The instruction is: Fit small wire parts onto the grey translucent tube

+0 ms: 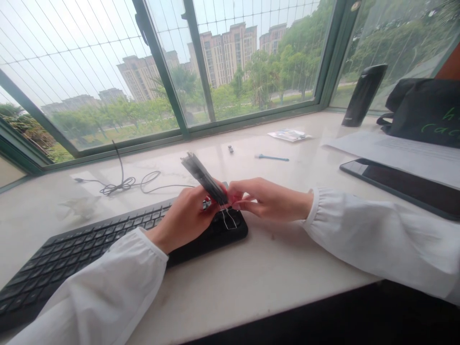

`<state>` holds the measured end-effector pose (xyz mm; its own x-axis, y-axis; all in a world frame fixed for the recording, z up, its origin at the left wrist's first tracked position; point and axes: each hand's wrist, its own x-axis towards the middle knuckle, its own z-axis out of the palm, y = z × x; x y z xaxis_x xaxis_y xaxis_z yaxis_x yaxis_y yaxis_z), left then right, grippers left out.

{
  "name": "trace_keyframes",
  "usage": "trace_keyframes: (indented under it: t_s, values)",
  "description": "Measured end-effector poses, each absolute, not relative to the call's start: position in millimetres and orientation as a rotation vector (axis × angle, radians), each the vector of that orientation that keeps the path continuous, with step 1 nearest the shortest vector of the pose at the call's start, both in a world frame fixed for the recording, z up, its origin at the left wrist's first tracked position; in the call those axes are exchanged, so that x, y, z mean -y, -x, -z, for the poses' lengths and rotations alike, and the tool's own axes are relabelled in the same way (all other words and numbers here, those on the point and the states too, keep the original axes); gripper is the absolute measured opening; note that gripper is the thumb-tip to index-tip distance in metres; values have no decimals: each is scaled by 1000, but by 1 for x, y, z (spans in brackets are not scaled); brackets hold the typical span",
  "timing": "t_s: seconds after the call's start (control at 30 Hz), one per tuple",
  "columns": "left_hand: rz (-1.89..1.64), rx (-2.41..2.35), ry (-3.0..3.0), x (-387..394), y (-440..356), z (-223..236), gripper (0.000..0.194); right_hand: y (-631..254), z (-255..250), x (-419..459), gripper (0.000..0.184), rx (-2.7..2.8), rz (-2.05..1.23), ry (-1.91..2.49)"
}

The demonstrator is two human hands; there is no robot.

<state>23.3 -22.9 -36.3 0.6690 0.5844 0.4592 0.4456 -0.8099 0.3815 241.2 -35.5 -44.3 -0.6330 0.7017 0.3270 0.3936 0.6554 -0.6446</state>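
My left hand (192, 208) is closed around a dark grey brush (204, 178) with a frayed, bristly upper end, held at a slant above the keyboard. From its lower end a thin bent wire puller (231, 227) points down over the right end of the black keyboard (212, 240). My right hand (257, 199) has thumb and fingers pinched together beside the brush's lower end and the top of the wire. Whatever sits between those fingertips is too small and hidden to make out.
Behind the hands lie a small grey piece (230, 149), a thin blue stick (273, 157) and a packet (289, 135). A coiled black cable (122, 186) is at left. At right are a phone-like dark slab (402, 184), papers (406, 151), a black bottle (364, 96) and a black bag (424, 112).
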Motion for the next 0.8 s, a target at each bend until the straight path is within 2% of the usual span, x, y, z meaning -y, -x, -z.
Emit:
trace_keyframes:
  t_s: [0.2, 0.43, 0.8]
  values:
    - [-883, -835, -2694, 27, -24, 35, 24, -241, 45, 35, 10, 2365, -531, 735]
    - [-745, -799, -2548, 24, -23, 34, 14, -248, 44, 29, 6, 2434, -545, 702]
    - [-758, -812, -2596, 26, -26, 34, 11, -240, 38, 45, 21, 2502, -361, 719]
